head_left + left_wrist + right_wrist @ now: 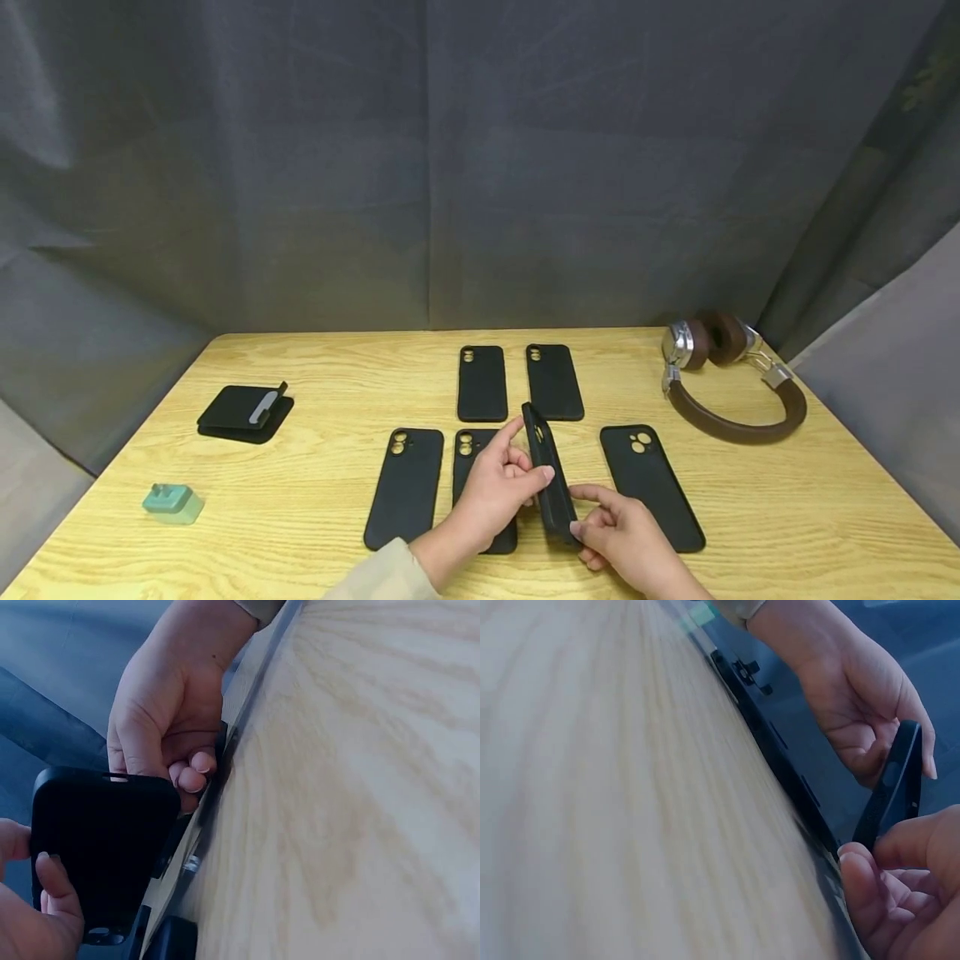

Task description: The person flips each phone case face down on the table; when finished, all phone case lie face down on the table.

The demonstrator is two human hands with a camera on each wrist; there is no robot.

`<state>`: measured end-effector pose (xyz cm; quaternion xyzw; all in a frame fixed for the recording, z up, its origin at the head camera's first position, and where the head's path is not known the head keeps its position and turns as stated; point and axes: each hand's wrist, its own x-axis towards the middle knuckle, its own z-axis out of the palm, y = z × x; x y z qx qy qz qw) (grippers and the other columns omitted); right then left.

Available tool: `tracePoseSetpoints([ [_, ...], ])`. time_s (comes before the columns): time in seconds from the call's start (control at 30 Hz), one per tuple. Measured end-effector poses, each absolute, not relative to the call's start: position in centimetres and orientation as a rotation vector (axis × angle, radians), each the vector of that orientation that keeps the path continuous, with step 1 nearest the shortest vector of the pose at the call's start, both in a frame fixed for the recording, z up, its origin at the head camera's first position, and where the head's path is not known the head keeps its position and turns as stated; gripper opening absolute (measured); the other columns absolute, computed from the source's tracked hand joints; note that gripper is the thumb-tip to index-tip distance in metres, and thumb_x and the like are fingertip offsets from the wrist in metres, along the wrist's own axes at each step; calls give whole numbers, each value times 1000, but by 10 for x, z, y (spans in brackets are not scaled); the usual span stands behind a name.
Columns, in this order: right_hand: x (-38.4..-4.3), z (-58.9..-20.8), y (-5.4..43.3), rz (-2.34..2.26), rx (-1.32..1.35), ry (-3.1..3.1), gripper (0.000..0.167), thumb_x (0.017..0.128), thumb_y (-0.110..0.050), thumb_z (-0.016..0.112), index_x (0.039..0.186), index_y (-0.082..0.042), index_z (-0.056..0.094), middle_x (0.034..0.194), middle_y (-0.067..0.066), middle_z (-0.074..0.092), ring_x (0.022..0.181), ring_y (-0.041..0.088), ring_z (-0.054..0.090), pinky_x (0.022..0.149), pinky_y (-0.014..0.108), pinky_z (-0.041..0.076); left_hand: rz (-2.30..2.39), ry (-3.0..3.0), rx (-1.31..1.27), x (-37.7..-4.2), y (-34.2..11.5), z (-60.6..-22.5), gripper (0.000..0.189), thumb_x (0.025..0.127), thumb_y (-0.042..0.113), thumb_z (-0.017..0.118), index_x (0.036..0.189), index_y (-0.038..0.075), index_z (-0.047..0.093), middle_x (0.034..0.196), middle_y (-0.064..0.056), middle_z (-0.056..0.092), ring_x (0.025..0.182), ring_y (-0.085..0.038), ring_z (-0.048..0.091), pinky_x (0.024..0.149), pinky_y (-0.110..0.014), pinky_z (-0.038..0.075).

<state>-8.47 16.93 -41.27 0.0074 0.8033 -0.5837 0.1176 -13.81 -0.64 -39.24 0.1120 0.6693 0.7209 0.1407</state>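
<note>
A black phone case (553, 487) is held tilted on its edge between both hands, its camera cutout at the far end. My left hand (495, 487) grips its left long side, thumb on the inner face. At the near right end, my right hand (628, 542) pinches the rim between thumb and fingers. The left wrist view shows the broad dark face of the phone case (105, 847); the right wrist view has its thin edge (889, 784). Under my left hand lies another phone case (502, 542), partly covered.
More black phone cases lie flat: one to the left (405, 487), one to the right (652, 492), two behind (482, 387) (555, 383). Brown headphones (738, 433) rest at back right. Far left are a black folded holder (232, 408) and a small green-and-white block (172, 504).
</note>
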Motion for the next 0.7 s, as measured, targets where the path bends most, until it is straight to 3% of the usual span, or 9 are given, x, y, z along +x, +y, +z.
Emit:
tracePoseSetpoints([
  [0.37,-83,-418,163,-1695,-1,2311,46,84,-3,61,122,17,45,64,5,58,54,15,57,51,27,51,2094,1886,270,-136,-3,-396,69,83,7,66,143,6,32,73,1,45,55,-8,43,54,-22,41],
  [0.7,-87,-414,163,-1621,33,2289,34,82,-2,59,113,8,50,59,5,56,47,13,54,47,27,48,2104,1872,278,-135,5,-395,66,84,5,64,142,6,33,73,1,47,55,-8,43,53,-23,39],
])
